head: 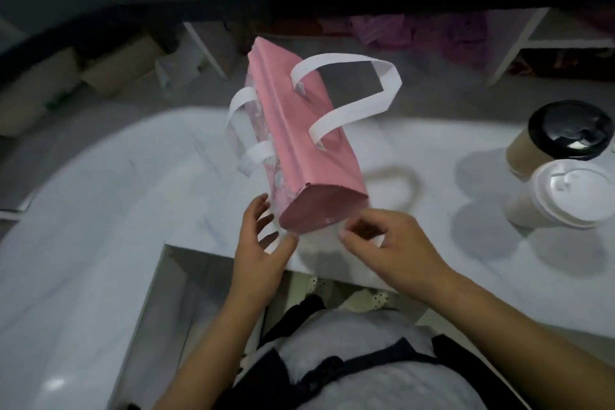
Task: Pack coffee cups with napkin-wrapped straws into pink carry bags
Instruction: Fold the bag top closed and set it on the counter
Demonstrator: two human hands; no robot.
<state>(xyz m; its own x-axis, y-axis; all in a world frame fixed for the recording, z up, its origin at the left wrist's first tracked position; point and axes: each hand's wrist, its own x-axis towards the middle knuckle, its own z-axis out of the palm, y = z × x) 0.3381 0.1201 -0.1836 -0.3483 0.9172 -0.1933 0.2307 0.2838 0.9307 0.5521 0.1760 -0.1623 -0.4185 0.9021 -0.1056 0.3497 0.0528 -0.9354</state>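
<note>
Head view: I see the bag [299, 130] tilted over the table [100, 210], its base end nearest, between both hands. The left hand [263, 243] is spread open just beside the base's left corner. The right hand [389, 243] curls loosely at the right corner; I cannot tell whether it grips. The cups [570, 133] stand well to the right.

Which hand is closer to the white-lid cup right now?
Right. The right hand sits left of the white-lid cup, by the pink bag's near end; the left hand is farther left, on that end's other side.
</note>
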